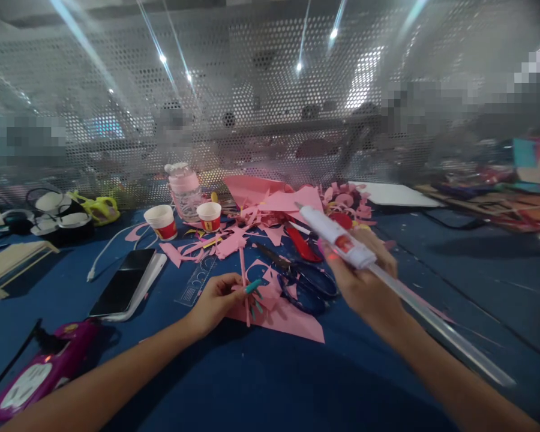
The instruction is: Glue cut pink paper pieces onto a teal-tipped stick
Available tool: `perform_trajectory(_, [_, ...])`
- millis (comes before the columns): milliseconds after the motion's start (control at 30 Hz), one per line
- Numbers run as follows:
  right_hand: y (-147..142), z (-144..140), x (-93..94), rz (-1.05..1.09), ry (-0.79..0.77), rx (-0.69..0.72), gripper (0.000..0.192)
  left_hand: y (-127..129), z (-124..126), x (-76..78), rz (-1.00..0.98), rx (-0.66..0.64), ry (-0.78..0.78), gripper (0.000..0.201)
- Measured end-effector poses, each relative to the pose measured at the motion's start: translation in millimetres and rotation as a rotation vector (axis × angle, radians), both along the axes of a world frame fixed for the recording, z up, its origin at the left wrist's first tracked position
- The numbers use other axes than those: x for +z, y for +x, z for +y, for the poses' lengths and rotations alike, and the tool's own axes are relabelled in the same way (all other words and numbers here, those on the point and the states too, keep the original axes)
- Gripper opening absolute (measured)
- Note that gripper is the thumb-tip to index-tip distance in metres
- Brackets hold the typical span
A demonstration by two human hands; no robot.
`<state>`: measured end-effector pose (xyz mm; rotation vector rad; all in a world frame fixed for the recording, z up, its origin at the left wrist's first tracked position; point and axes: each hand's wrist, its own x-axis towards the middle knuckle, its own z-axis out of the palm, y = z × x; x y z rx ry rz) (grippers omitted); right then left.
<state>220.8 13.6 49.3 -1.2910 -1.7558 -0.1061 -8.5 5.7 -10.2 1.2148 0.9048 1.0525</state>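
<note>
covering the blue table (pixel 261 384) are pink paper scraps (pixel 252 234) and black scissors (pixel 301 282). your right hand (pixel 364 282) is closed around a white glue tube (pixel 333 234), raised above them. your left hand (pixel 216 303) pinches a thin pink stick (pixel 242 264) on the pink paper.

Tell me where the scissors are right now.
The scissors lie on the blue table at the centre, among pink paper scraps, between the left hand and right hand.
</note>
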Motion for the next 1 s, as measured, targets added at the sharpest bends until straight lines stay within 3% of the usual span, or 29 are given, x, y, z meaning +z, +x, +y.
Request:
perform_trajectory(100, [-8.1, -1.8, -13.8, 0.1, 0.058, 0.185, 0.008, 0.1, -0.1, -0.3, -0.012, -0.003, -0.026, 0.026])
perform_trajectory(200, [-14.3, -3.1, -28.0, 0.202, -0.023, 0.393, 0.008, 0.8, 0.3, -0.6, 0.002, 0.007, -0.041, 0.027])
perform_trajectory(333, [-20.5, -5.7, -37.8, 0.291, -0.165, 0.482, 0.005, 1.4, 0.8, -0.6, 0.033, 0.019, -0.006, 0.027])
perform_trajectory(600, [-26.5, -9.2, -40.9, 0.32, -0.287, 0.532, 0.009, 0.5, 0.3, -3.5, 0.093, 0.023, 0.043, 0.025])
perform_trajectory(833, [-27.6, -8.6, -39.0, 0.105, -0.099, 0.465, 0.014, -0.5, 0.8, -5.4, 0.123, 0.013, 0.061, 0.023])
perform_trajectory(1000, [-24.1, -4.8, -49.4, -0.065, 0.005, 0.389, 0.019, -1.5, 0.2, -5.0, 0.166, 0.001, 0.044, 0.024])
